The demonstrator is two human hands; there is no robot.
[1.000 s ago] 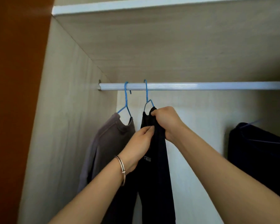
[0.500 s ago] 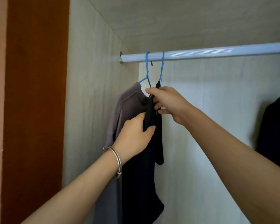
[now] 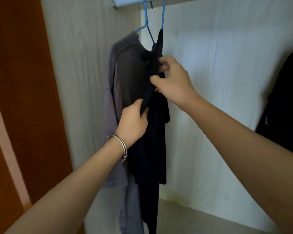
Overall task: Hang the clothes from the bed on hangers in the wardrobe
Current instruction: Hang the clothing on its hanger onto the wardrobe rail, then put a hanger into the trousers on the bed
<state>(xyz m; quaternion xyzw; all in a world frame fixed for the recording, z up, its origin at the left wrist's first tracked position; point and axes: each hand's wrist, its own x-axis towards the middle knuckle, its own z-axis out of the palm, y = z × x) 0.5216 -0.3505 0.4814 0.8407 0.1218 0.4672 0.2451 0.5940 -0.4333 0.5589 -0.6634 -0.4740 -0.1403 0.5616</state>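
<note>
The wardrobe (image 3: pixel 227 81) fills the view, its pale back panel bare and open to the right of both hands, with free room running across to a dark garment (image 3: pixel 284 92) hanging at the right edge, cut off by the frame. To the left of the hands the side wall (image 3: pixel 85 81) stands close, and beyond it an orange-brown door panel (image 3: pixel 24 81) closes that side. Below the hands, the wardrobe floor (image 3: pixel 201 215) shows in the lower right.

Above the hands the rail (image 3: pixel 125 1) is mostly cut off by the top edge; only its left end shows. Two blue hangers (image 3: pixel 148 29) hook over it, their hook tops out of frame.

A grey top (image 3: pixel 125 73) hangs on the left hanger, just left of the hands and touching the black garment (image 3: pixel 149 149), which hangs on the right hanger and falls past both hands to the bottom of the frame. Its shape is hard to make out in the dark folds.

The right hand (image 3: pixel 174 83) is uppermost, fingers and thumb pinched on the black cloth near its top. The left hand (image 3: pixel 134 122), just below, is closed around a fold of the same cloth. A silver bangle (image 3: pixel 120 146) circles the left wrist.
</note>
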